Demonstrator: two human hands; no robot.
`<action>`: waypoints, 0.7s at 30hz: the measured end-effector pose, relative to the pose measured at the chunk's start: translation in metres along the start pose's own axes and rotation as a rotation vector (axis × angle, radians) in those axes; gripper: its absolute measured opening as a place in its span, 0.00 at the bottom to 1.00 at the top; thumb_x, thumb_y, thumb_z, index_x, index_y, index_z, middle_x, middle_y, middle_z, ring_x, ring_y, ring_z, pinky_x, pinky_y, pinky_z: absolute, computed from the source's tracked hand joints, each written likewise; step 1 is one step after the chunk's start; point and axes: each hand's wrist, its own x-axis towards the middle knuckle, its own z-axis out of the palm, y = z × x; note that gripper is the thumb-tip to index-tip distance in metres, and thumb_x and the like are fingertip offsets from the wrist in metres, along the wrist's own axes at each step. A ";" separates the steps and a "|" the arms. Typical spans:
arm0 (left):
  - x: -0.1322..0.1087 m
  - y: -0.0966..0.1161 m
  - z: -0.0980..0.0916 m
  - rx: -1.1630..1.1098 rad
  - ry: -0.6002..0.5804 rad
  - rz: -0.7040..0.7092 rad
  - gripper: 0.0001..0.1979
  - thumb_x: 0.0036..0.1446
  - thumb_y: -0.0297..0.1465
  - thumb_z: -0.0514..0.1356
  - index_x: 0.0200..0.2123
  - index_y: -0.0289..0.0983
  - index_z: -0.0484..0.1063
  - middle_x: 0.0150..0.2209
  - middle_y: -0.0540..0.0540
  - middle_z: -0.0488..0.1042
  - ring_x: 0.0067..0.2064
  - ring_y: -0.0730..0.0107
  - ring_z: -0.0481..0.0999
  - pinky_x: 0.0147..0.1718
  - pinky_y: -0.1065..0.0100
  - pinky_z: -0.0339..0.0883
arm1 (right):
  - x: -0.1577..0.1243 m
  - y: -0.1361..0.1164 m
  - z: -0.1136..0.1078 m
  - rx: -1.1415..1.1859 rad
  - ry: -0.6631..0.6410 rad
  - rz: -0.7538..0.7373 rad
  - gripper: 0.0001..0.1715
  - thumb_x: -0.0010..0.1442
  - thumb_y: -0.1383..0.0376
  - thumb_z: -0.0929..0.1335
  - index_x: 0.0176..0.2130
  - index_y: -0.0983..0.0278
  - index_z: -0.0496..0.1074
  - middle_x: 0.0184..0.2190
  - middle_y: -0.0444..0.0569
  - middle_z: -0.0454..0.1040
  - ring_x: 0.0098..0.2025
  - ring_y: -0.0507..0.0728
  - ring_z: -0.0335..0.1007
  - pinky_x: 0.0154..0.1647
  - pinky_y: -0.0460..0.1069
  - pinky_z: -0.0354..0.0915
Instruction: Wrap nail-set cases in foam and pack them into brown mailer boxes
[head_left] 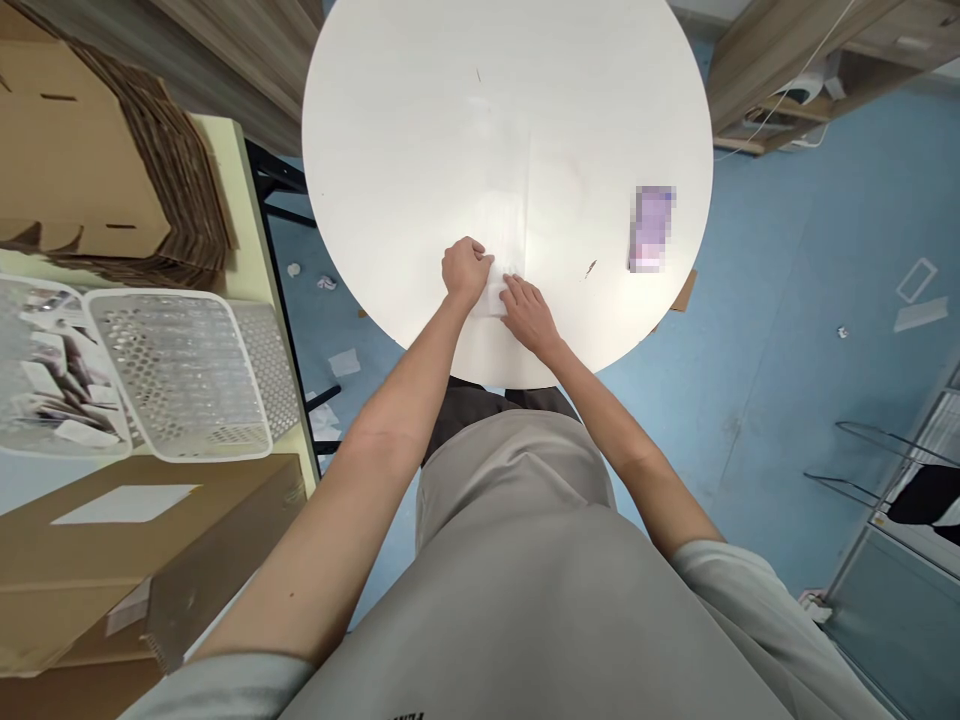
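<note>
A thin, see-through plastic bag or film (491,301) lies near the front edge of the round white table (390,120). It is hard to make out against the white top, and a faint clear strip seems to run on from it toward the table's middle. At its left edge my left hand (465,270) is closed, thumb and fingers pinched on the plastic. My right hand (529,312) rests on the right side of the film, its fingers laid out on it and pointing left. The two hands are a short way apart.
A blurred purple phone-shaped object (651,228) lies at the table's right. On a side table at left are stacked flat cardboard (82,150), a white basket (180,375) of clear packs and another basket (64,380). A large carton (112,560) stands nearer. Paper scraps (345,362) litter the floor.
</note>
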 end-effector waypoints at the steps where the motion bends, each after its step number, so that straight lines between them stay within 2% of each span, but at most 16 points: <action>1: 0.000 0.000 0.000 -0.010 0.007 -0.018 0.10 0.66 0.30 0.67 0.49 0.43 0.78 0.49 0.43 0.82 0.54 0.52 0.80 0.61 0.48 0.73 | -0.001 -0.001 0.001 -0.006 0.012 -0.006 0.25 0.74 0.72 0.66 0.67 0.68 0.72 0.82 0.66 0.58 0.86 0.69 0.49 0.86 0.74 0.52; 6: -0.004 0.002 0.001 -0.039 0.041 -0.033 0.07 0.64 0.33 0.68 0.45 0.42 0.77 0.47 0.44 0.83 0.52 0.53 0.80 0.60 0.48 0.73 | -0.009 -0.006 0.009 -0.027 0.049 -0.014 0.25 0.80 0.70 0.58 0.67 0.68 0.73 0.82 0.63 0.58 0.87 0.65 0.47 0.86 0.71 0.53; 10: -0.004 0.006 0.002 -0.046 0.039 -0.038 0.04 0.63 0.29 0.66 0.41 0.42 0.77 0.45 0.44 0.83 0.51 0.53 0.80 0.59 0.48 0.73 | -0.011 -0.010 0.013 -0.060 0.044 0.008 0.24 0.81 0.68 0.58 0.67 0.67 0.73 0.83 0.62 0.55 0.87 0.65 0.44 0.87 0.69 0.51; 13: -0.004 0.009 0.002 -0.053 0.024 -0.046 0.04 0.61 0.26 0.64 0.38 0.42 0.77 0.42 0.44 0.82 0.49 0.53 0.80 0.57 0.50 0.73 | -0.012 -0.011 0.015 -0.076 0.061 0.013 0.25 0.81 0.70 0.56 0.65 0.66 0.75 0.83 0.60 0.55 0.87 0.64 0.44 0.87 0.68 0.53; 16: -0.007 0.008 0.000 -0.060 0.053 -0.034 0.05 0.61 0.26 0.63 0.38 0.42 0.76 0.43 0.44 0.82 0.49 0.55 0.80 0.58 0.51 0.74 | -0.013 -0.012 0.016 -0.096 0.070 0.026 0.26 0.81 0.72 0.55 0.63 0.66 0.76 0.83 0.59 0.56 0.87 0.63 0.45 0.86 0.66 0.55; 21: -0.015 0.004 -0.004 -0.043 0.094 -0.017 0.06 0.62 0.26 0.63 0.40 0.42 0.75 0.44 0.44 0.82 0.51 0.54 0.80 0.58 0.51 0.74 | -0.015 -0.011 0.017 -0.091 0.062 0.047 0.24 0.80 0.71 0.57 0.65 0.67 0.75 0.83 0.60 0.55 0.87 0.64 0.44 0.87 0.68 0.53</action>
